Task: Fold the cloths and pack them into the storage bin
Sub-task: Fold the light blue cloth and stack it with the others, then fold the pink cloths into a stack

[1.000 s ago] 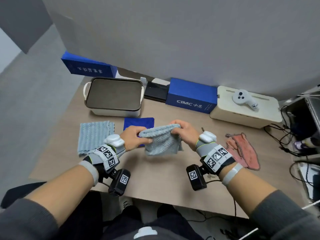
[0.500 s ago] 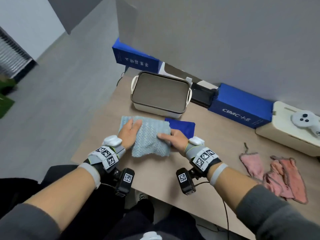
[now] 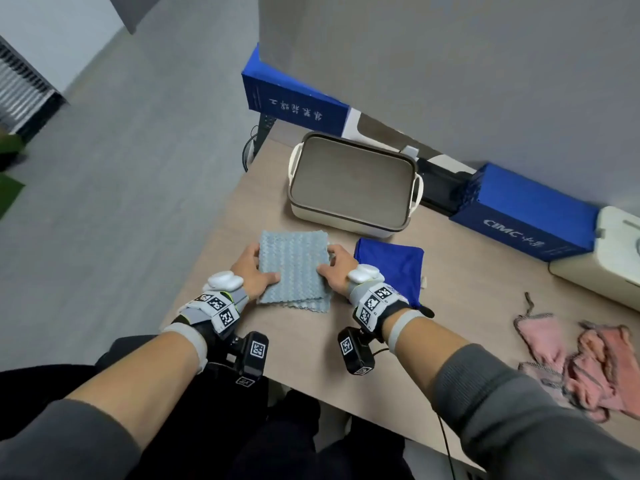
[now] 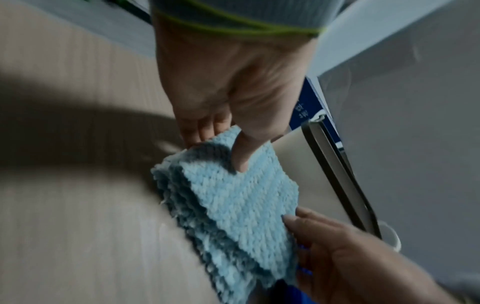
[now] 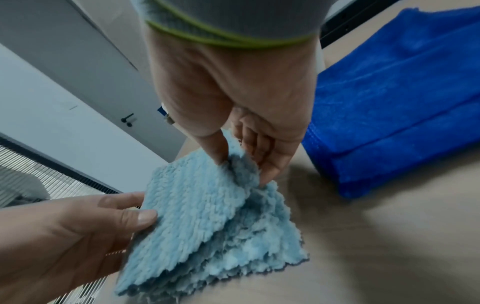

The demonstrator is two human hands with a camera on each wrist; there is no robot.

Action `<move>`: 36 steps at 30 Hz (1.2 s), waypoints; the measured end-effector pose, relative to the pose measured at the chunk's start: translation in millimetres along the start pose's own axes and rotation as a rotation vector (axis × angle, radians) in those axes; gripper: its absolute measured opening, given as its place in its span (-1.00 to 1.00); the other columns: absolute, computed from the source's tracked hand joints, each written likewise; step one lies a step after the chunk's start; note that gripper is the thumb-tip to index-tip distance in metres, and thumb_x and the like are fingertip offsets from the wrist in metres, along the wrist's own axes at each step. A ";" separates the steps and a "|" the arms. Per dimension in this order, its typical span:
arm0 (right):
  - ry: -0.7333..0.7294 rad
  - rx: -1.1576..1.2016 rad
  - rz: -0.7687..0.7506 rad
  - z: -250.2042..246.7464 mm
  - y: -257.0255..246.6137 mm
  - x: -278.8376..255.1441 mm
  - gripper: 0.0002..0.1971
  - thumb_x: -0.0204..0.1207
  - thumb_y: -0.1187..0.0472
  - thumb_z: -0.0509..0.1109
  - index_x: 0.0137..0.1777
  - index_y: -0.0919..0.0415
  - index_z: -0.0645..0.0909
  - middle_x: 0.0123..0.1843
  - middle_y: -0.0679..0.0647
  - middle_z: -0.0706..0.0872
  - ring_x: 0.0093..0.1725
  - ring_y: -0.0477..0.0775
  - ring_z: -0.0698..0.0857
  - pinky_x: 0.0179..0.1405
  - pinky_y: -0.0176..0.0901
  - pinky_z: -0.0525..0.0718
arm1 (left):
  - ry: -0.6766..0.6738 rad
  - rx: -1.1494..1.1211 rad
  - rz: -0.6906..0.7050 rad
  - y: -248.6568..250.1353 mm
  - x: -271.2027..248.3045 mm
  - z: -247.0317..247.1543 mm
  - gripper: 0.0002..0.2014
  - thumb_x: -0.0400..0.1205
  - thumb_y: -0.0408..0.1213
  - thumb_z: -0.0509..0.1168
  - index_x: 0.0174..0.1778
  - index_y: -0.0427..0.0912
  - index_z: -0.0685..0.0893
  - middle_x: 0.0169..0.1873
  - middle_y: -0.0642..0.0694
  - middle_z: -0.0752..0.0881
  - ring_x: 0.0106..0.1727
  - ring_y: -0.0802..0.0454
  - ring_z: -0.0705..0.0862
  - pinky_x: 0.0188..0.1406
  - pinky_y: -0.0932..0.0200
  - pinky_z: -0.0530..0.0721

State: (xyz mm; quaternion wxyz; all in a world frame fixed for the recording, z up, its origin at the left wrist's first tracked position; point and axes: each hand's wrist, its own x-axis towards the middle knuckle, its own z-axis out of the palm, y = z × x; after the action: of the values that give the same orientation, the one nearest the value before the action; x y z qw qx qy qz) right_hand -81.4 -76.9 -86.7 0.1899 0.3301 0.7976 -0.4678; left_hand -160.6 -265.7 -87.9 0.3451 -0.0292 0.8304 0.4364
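A stack of folded light blue fluffy cloths (image 3: 294, 268) sits near the table's left end, just in front of the cream storage bin (image 3: 346, 228). My left hand (image 3: 254, 268) grips its left side, thumb on top (image 4: 241, 156) and fingers beneath. My right hand (image 3: 337, 268) pinches its right side the same way (image 5: 241, 156). The near layers (image 5: 207, 246) droop toward the table. A folded dark blue cloth (image 3: 391, 265) lies right of my right hand. Crumpled pink cloths (image 3: 588, 358) lie unfolded at the far right.
Two blue cartons (image 3: 519, 216) (image 3: 298, 102) and a black item (image 3: 440, 188) line the wall behind the bin. A cream box (image 3: 616, 251) stands at the right edge. The table's left edge (image 3: 221, 244) drops off close to my left hand.
One second ago I held one folded light blue cloth in the air. It then went onto the other light blue cloth at the left, and both hands now grip the stack's sides.
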 end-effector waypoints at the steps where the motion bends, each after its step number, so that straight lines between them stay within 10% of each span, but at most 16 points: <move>1: 0.002 -0.060 0.013 -0.7 -1.3 -1.2 -0.50 0.51 0.07 0.38 0.45 0.07 0.43 -0.11 -0.06 0.65 -0.03 0.12 0.69 0.05 -0.09 0.63 | 0.017 0.061 -0.002 -1.6 2.0 0.1 -0.27 0.38 -0.40 0.56 0.46 -0.17 0.43 0.19 -0.13 0.71 0.18 -0.10 0.71 0.27 -0.05 0.65; 4: -0.035 -0.111 0.035 -4.5 4.8 -6.0 -0.38 0.39 -0.02 0.38 0.48 0.01 0.38 0.09 0.06 0.74 0.00 0.21 0.75 0.10 0.07 0.72 | 0.181 0.186 0.108 1.0 -0.5 4.3 -0.24 0.31 -0.31 0.57 0.45 -0.14 0.47 0.27 -0.15 0.67 0.27 -0.13 0.66 0.32 -0.01 0.62; 8: 0.019 0.022 0.021 -35.8 31.7 -28.4 -0.72 0.43 0.05 0.39 0.15 -0.06 0.62 -0.21 -0.04 0.75 -0.18 0.08 0.76 -0.09 -0.05 0.75 | 0.265 0.465 0.353 22.2 -17.4 31.4 -0.45 0.41 -0.23 0.46 0.35 -0.08 0.57 0.33 -0.20 0.52 0.38 -0.25 0.46 0.30 0.03 0.41; 12: 0.165 0.201 0.046 -97.2 88.5 -66.7 -0.90 0.51 0.20 0.39 -0.19 0.01 0.69 -0.30 -0.02 0.75 -0.37 -0.06 0.72 -0.28 -0.21 0.64 | -0.077 0.853 0.147 36.0 -23.0 66.8 -0.26 0.54 0.16 0.29 0.63 0.08 0.23 0.70 -0.23 0.02 0.68 -0.32 0.05 0.61 -0.15 0.16; 15: 0.311 0.158 0.098 -149.3 144.4 -101.1 -0.89 0.51 0.13 0.43 -0.25 0.01 0.71 -0.28 -0.07 0.75 -0.28 -0.07 0.67 -0.19 -0.22 0.60 | 0.030 0.850 0.105 50.3 -28.0 89.3 -0.28 0.51 0.16 0.30 0.58 0.01 0.33 0.66 -0.28 0.13 0.64 -0.34 0.15 0.58 -0.18 0.24; 18: 0.445 0.069 0.238 -206.6 210.3 -134.6 -0.93 0.49 0.05 0.42 -0.11 -0.03 0.73 -0.11 -0.09 0.77 -0.08 0.00 0.70 -0.04 -0.23 0.58 | 0.206 0.638 0.241 68.6 -41.9 128.4 -0.54 0.47 -0.07 0.41 0.29 -0.05 0.60 0.38 -0.23 0.52 0.39 -0.30 0.47 0.30 -0.16 0.52; 22: 0.465 -0.240 0.503 -263.1 273.6 -163.4 -0.41 0.40 -0.02 0.38 0.46 0.10 0.51 0.45 0.16 0.60 0.37 0.26 0.60 0.39 0.05 0.55 | -0.100 0.422 0.241 93.0 -63.0 190.0 -0.84 0.56 -0.21 0.38 0.04 -0.03 0.69 -0.03 -0.06 0.76 0.03 -0.11 0.71 0.03 0.13 0.58; 24: 0.400 -0.304 0.671 -279.2 294.0 -172.7 -0.26 0.36 -0.05 0.40 0.55 0.17 0.36 0.50 0.22 0.53 0.35 0.30 0.60 0.23 0.03 0.60 | -0.209 0.467 0.243 102.1 -76.4 227.7 -0.87 0.59 -0.16 0.38 0.03 -0.01 0.71 -0.09 0.00 0.76 -0.05 0.01 0.68 -0.12 0.24 0.51; 29: 0.228 -0.314 0.630 -279.3 312.4 -172.3 -0.65 0.46 0.00 0.39 0.19 0.15 0.64 0.14 0.14 0.74 -0.06 0.15 0.67 -0.09 -0.19 0.61 | -0.362 0.493 0.246 127.2 -110.7 300.3 -0.79 0.59 -0.15 0.37 0.12 -0.04 0.72 -0.14 0.04 0.70 -0.12 0.06 0.64 -0.27 0.35 0.45; 34: 0.402 0.046 0.267 -267.6 307.2 -179.7 -0.91 0.50 0.13 0.35 -0.23 0.04 0.58 -0.38 -0.13 0.65 -0.34 0.02 0.59 -0.45 -0.25 0.43 | -0.472 0.484 0.247 147.8 -134.9 347.8 -0.68 0.58 -0.16 0.39 0.26 -0.08 0.68 -0.02 -0.01 0.70 0.04 -0.04 0.70 -0.01 0.26 0.52; 36: 0.385 0.210 0.093 -265.2 303.9 -186.3 -0.79 0.46 0.26 0.38 -0.35 0.01 0.49 -0.56 -0.18 0.57 -0.40 0.01 0.57 -0.37 -0.20 0.50 | -0.531 0.473 0.245 152.4 -140.7 358.8 -0.35 0.47 -0.11 0.49 0.49 -0.09 0.49 0.28 -0.08 0.64 0.29 -0.10 0.65 0.21 0.19 0.53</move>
State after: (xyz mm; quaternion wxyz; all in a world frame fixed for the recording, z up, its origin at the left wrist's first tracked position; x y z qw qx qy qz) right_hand 266.4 193.9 -31.4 0.0200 0.4678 0.7498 -0.4676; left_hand 89.6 60.2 -32.9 0.4908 0.2648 0.7873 0.2628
